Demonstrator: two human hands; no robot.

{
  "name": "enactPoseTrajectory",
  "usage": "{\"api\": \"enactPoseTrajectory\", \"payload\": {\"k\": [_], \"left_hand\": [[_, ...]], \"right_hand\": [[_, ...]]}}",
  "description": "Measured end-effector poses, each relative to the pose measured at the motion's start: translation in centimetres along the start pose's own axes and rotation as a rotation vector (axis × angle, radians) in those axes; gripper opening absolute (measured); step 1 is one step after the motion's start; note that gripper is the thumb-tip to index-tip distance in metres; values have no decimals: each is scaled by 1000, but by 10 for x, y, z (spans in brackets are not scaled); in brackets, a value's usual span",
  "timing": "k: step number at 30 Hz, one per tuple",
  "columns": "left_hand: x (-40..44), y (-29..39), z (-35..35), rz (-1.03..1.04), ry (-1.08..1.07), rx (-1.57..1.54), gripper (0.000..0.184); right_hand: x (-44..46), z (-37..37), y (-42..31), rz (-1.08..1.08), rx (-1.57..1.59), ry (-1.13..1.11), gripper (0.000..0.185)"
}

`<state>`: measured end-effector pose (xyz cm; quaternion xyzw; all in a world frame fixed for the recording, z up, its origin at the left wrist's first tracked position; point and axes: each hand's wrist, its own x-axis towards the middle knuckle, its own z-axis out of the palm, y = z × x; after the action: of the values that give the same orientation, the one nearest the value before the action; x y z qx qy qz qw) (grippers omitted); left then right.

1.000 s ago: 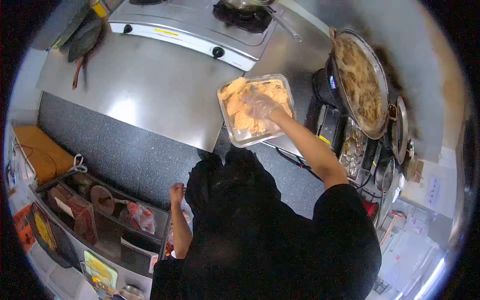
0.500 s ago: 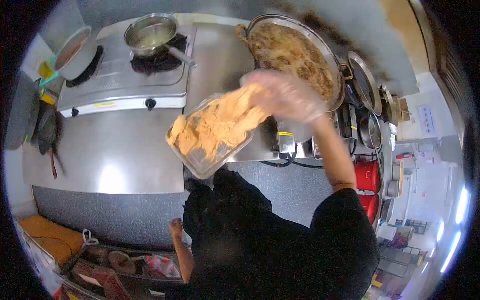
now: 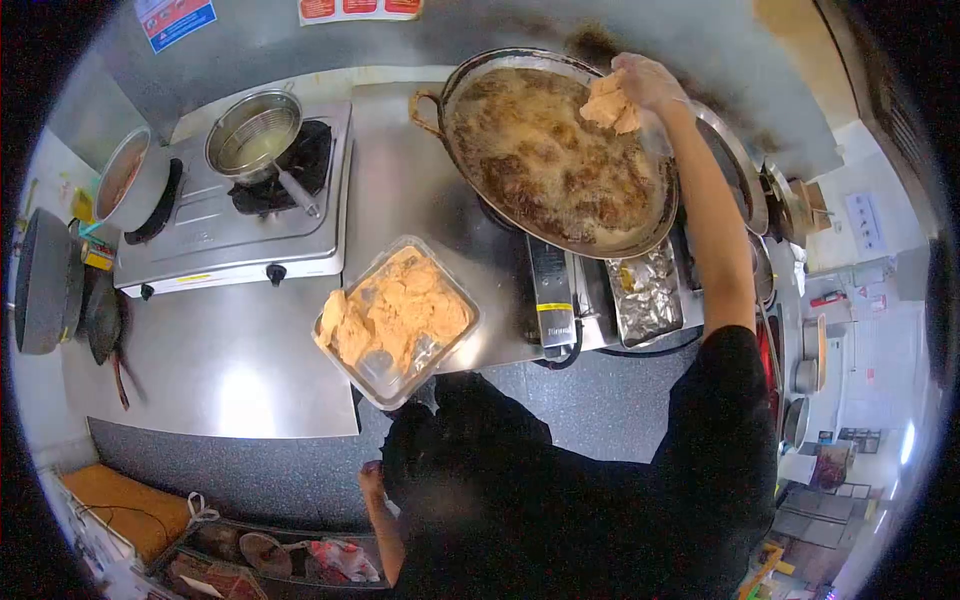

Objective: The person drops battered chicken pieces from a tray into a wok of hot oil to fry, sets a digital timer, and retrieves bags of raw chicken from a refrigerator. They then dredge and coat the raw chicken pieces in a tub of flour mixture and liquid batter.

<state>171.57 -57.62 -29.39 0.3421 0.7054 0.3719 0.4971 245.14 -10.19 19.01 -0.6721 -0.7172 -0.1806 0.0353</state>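
My right hand [image 3: 648,84], in a clear plastic glove, is closed on a piece of battered meat [image 3: 610,105], pale orange and lumpy. It is held above the far right side of a wide two-handled pan [image 3: 428,112] of bubbling brown oil [image 3: 545,150]. More battered meat [image 3: 405,305] lies in a clear plastic tub [image 3: 390,396] at the counter's front edge. My left hand [image 3: 371,480] hangs low beside my body, away from the counter. Its fingers look curled, with nothing visible in them.
A white gas stove [image 3: 215,262] stands left, bearing a pot with a strainer [image 3: 252,135] and a white pot [image 3: 125,190]. A foil-lined tray [image 3: 648,300] sits in front of the pan, beside the burner [image 3: 553,300]. Dark frying pans [image 3: 104,320] are at the far left.
My right hand has moved from above the tub to the far right of the oil pan, carrying battered meat. The view has shifted, showing more of the back wall.
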Motion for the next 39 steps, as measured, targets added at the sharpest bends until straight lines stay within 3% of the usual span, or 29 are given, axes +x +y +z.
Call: {"api": "enactPoseTrajectory", "payload": {"k": [3,7,9,10,11,13,15,17,20,21,22,24,25,27,28,30,31,32,35,39], "left_hand": [[5,-31,-2,117,-6,348,19],[-14,-16,2,-77,-59,299,20],[-11,-26,-7,-131,-154,262,20],[-17,-19,-6,-131,-110,287,21],[-21,-14,-1,-128,-66,310,22],[-18,-4,1,-126,-52,345,23],[-15,5,-5,-133,-113,371,25],[-8,3,-9,-68,-101,450,28],[5,-21,-25,78,-172,684,33],[2,-22,-30,-17,-188,520,35],[3,-26,-37,-104,-197,356,36],[9,-36,-42,-92,-129,519,36],[16,-49,-45,-146,-142,568,36],[25,-78,-59,-256,-173,660,35],[21,-77,-63,-202,-137,488,35],[12,-47,-69,-154,-106,427,33],[2,-33,-72,-137,-93,398,32],[0,-32,-78,-138,-102,331,30],[-3,-32,-95,-189,-91,171,26],[-14,-72,-116,-337,16,49,24]], "right_hand": [[6,50,15,186,91,-178,27],[6,113,25,388,159,-154,27],[17,194,82,228,37,-202,27],[17,191,76,147,-23,-218,27],[16,179,79,234,-62,-281,27],[2,62,12,401,-154,-418,27],[0,22,16,294,-258,-396,28],[-9,-30,11,175,-308,-162,33],[-51,-100,-14,42,-170,104,42],[-69,-122,-35,-38,-194,152,44],[-92,-146,-81,94,-68,146,41],[-141,-169,-186,296,294,159,37],[-167,-154,-227,365,529,181,35],[-191,-115,-297,214,575,10,26],[-203,-96,-331,140,603,-76,22],[-211,5,-378,81,911,-267,29],[-208,34,-401,229,753,-476,39],[-210,100,-413,107,490,-368,52],[-179,154,-425,-102,490,-709,60],[-185,155,-437,-39,329,-603,53]]}}
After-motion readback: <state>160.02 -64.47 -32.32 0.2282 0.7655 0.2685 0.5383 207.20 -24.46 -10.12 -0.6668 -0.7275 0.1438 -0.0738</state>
